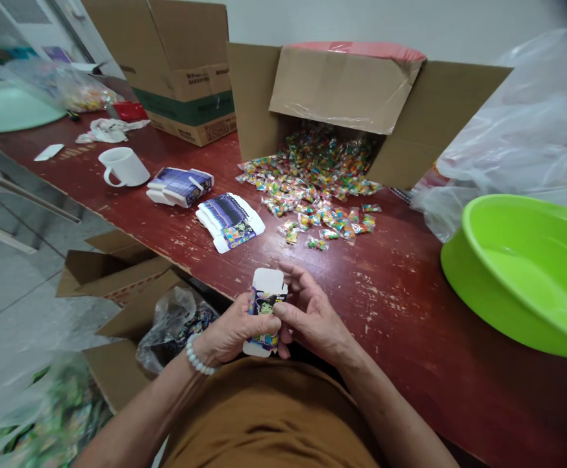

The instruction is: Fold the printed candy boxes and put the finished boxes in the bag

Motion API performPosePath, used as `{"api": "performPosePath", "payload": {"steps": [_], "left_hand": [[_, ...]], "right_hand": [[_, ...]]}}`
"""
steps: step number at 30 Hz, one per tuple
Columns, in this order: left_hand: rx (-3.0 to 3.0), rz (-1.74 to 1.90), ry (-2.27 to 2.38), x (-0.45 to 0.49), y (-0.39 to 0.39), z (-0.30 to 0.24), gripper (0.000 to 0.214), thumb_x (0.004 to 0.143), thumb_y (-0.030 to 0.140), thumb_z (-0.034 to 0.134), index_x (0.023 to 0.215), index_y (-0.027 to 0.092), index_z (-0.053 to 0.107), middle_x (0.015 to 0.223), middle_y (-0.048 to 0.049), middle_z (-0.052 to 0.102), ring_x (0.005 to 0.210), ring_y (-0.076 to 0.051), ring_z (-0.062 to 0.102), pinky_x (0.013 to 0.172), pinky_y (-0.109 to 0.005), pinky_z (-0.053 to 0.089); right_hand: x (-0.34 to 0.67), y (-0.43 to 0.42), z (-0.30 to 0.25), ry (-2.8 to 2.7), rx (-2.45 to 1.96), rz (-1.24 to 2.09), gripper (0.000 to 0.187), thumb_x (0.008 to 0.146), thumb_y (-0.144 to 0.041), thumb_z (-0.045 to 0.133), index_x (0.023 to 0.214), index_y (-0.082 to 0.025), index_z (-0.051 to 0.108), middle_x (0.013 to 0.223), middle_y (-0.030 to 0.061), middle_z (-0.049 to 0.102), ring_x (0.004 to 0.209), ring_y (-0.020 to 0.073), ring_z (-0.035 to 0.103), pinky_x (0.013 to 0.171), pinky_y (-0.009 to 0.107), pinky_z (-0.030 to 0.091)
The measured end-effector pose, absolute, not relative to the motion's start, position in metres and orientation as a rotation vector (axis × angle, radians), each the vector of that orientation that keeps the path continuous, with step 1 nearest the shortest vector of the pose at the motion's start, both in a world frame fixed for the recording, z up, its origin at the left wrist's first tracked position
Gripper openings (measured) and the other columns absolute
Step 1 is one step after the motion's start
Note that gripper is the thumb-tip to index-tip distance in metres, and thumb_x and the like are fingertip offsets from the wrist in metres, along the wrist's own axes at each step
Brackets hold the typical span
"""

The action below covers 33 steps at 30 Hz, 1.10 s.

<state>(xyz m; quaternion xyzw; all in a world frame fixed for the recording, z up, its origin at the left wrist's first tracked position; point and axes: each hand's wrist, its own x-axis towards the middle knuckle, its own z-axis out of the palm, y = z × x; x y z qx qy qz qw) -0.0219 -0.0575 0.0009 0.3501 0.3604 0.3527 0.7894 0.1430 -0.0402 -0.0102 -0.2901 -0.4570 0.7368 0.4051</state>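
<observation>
Between my hands, just off the table's front edge, I hold a small printed candy box (pixel 265 309) with white end flaps standing out at top and bottom. My left hand (pixel 237 328), a beaded bracelet at its wrist, grips the box's left side with the thumb across its front. On the other side, my right hand (pixel 312 318) has its thumb on the front and its fingers curled behind the right edge. Flat unfolded boxes (pixel 232 221) lie fanned on the table beyond, near another stack of them (pixel 180 186). Small wrapped candies (pixel 322 208) spill toward me.
An open carton (pixel 346 91) lies on its side, candies pouring from it. A green basin (pixel 521 286) stands right, a white mug (pixel 125 167) left, and a tall carton (pixel 186 78) behind. Below the red table (pixel 385 312), an open box (pixel 117 351) holds a plastic bag of dark packets.
</observation>
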Motion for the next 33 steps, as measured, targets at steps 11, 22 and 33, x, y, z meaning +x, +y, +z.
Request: {"api": "performPosePath", "payload": {"steps": [11, 22, 33], "left_hand": [[0.95, 1.111, 1.142, -0.01, -0.052, -0.008, 0.051, 0.071, 0.032, 0.083, 0.113, 0.021, 0.056, 0.095, -0.0029, 0.072, 0.08, -0.016, 0.069, 0.072, -0.028, 0.058], [1.009, 1.15, 1.201, -0.011, -0.056, -0.01, 0.046, 0.075, 0.033, 0.08, 0.115, 0.02, 0.062, 0.094, -0.004, 0.071, 0.079, -0.017, 0.066, 0.07, -0.027, 0.057], [1.18, 1.106, 1.16, -0.018, -0.054, -0.016, 0.02, 0.084, 0.035, 0.073, 0.095, 0.019, 0.07, 0.093, -0.0034, 0.071, 0.083, -0.015, 0.063, 0.074, -0.023, 0.053]], "right_hand": [[0.145, -0.029, -0.016, -1.283, -1.154, 1.251, 0.022, 0.086, -0.04, 0.065, 0.092, -0.019, 0.069, 0.079, 0.0022, 0.07, 0.064, 0.0144, 0.061, 0.059, 0.025, 0.05], [0.143, -0.033, -0.026, -1.121, -1.034, 1.311, 0.022, 0.086, -0.041, 0.067, 0.088, -0.019, 0.068, 0.083, 0.0013, 0.071, 0.075, 0.0155, 0.063, 0.072, 0.027, 0.05], [0.161, -0.011, -0.022, -1.263, -0.997, 1.581, 0.026, 0.074, -0.036, 0.08, 0.092, -0.02, 0.071, 0.077, -0.0003, 0.07, 0.068, 0.0136, 0.063, 0.067, 0.026, 0.05]]}}
